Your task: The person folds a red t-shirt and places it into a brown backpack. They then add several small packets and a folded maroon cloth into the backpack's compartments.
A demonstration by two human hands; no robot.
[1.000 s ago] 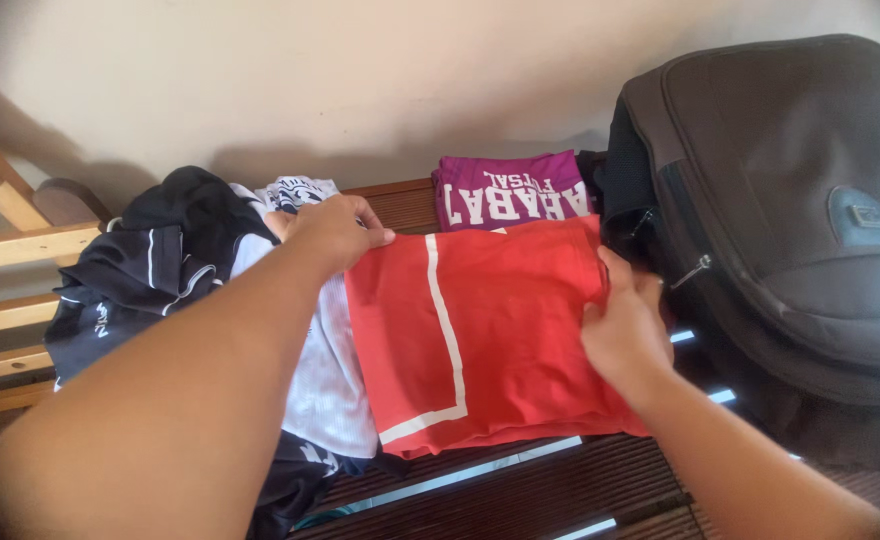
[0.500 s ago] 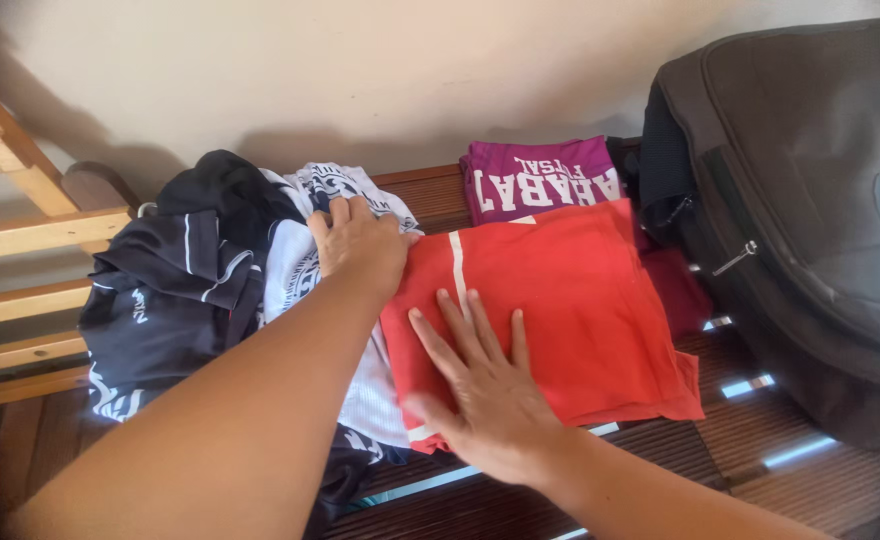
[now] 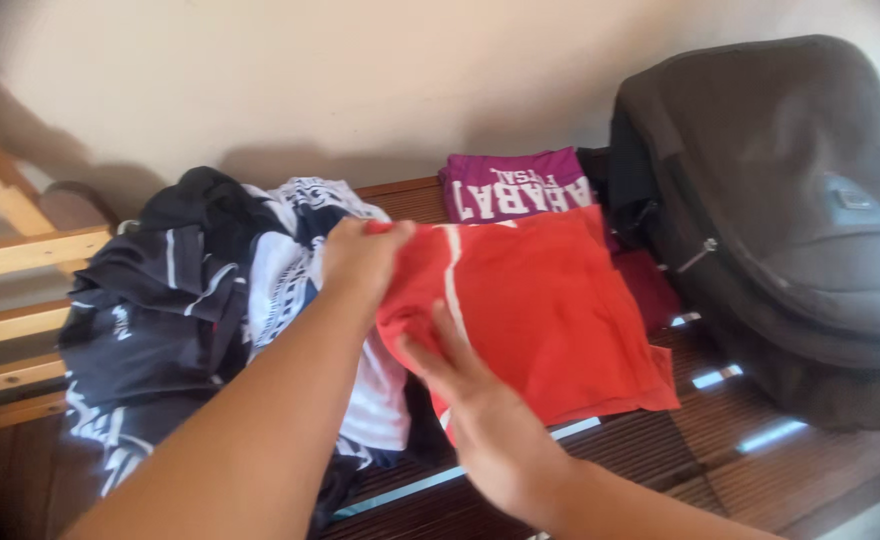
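Now the left hand [image 3: 360,258] pinches the upper left corner of the folded red shirt [image 3: 540,310] and lifts that corner slightly off the pile. The right hand [image 3: 470,400] has its fingers slipped under the shirt's near left edge, palm partly hidden by the cloth, so how tightly it closes cannot be told. The red shirt lies toward the middle of the dark slatted bench [image 3: 660,470], its far edge overlapping a folded purple shirt [image 3: 515,185] at the bench's back edge. Just left of it sits a heap of black and white clothes [image 3: 210,300] spilling over the left end. A dark backpack [image 3: 790,210] stands at the right end, against the pale wall [image 3: 360,80]. A light wooden frame [image 3: 20,250] shows beyond the left end. Half a second ago both hands lay flat on the red shirt, the right pressing its near left part; since then the left corner has come up and the right fingers have gone beneath it.
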